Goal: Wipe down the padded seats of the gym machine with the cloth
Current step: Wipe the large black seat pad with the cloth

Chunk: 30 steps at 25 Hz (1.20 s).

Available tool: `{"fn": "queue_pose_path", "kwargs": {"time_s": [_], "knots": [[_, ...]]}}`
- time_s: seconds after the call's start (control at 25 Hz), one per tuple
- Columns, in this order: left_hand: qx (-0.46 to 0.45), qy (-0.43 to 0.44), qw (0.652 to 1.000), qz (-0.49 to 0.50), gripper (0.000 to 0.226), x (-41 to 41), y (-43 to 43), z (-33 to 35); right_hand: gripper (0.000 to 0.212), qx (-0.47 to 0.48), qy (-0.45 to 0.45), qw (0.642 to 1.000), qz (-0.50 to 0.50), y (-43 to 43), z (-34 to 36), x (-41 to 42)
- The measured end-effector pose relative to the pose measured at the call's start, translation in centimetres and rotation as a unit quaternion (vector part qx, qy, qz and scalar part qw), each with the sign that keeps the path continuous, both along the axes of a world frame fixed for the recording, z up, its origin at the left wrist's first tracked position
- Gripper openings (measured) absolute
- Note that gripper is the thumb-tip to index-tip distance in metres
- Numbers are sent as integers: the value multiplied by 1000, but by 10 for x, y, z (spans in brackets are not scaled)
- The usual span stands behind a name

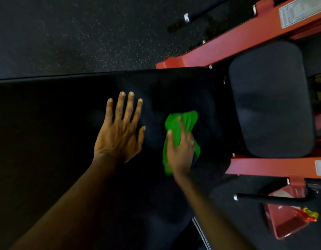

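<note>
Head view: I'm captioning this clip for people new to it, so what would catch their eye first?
The bright green cloth at centre, bunched under the right hand on the big black pad. Just left of it, the left hand lies flat on the same pad with fingers spread. To the right, the red frame encloses a smaller grey pad.

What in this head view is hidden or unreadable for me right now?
- Long pad: too dark to see wiped areas; left end cut off.
- Cloth: partly under the right hand, both motion-blurred.
- Frame labels: too blurred to read.
- Small pad: its mount is hidden beneath it.
</note>
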<state>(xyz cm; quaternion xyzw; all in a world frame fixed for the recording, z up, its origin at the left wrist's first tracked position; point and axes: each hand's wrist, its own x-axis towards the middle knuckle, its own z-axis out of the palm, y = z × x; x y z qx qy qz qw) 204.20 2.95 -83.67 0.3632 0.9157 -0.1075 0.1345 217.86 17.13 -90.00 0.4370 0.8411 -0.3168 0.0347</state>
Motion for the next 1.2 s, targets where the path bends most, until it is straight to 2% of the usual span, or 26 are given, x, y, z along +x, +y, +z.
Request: {"fn": "queue_pose_path", "kwargs": {"time_s": [0.08, 0.16, 0.24, 0.32, 0.44, 0.52, 0.6, 0.68, 0.72, 0.8, 0.88, 0.92, 1.04, 1.2], "knots": [[2, -2, 1000, 3, 74, 0, 0, 1, 60, -32, -12, 996, 86, -43, 32, 75], [0, 2, 1000, -2, 74, 0, 0, 0, 62, -27, -26, 995, 90, -27, 23, 111], [-3, 7, 1000, -6, 73, 0, -1, 0, 64, 3, -64, 997, -45, 26, -16, 97], [-9, 4, 1000, -7, 74, 1, -1, 0, 61, -1, -131, 977, -169, 83, -51, 63], [-10, 16, 1000, -8, 74, 3, -2, -2, 61, -9, -130, 971, -201, 106, -60, 21], [-1, 25, 1000, -7, 72, 4, -1, -3, 63, -14, -83, 989, -122, 52, -34, 18], [4, 22, 1000, -4, 75, 3, -1, -3, 63, -27, -16, 999, 19, -16, 7, 36], [9, 17, 1000, -5, 73, 2, -1, -2, 61, -39, 20, 992, 120, -22, 15, 60], [9, 17, 1000, -7, 71, 3, -1, -2, 61, -22, 23, 992, 120, 3, 2, 65], [1, 18, 1000, -10, 72, 3, -2, -2, 65, 4, -45, 999, -24, 71, -39, 69], [-4, 20, 1000, -9, 74, 3, -2, -1, 67, -31, -150, 972, -180, 129, -66, 72], [-4, 21, 1000, -9, 74, 2, -2, -2, 67, -41, -168, 963, -209, 137, -69, 73], [-1, 12, 1000, -9, 72, 2, -3, -1, 70, -29, -129, 980, -146, 91, -49, 85], [42, -42, 998, 24, 78, 2, 2, 8, 63, -42, -57, 997, 38, -41, 31, 138]]}}
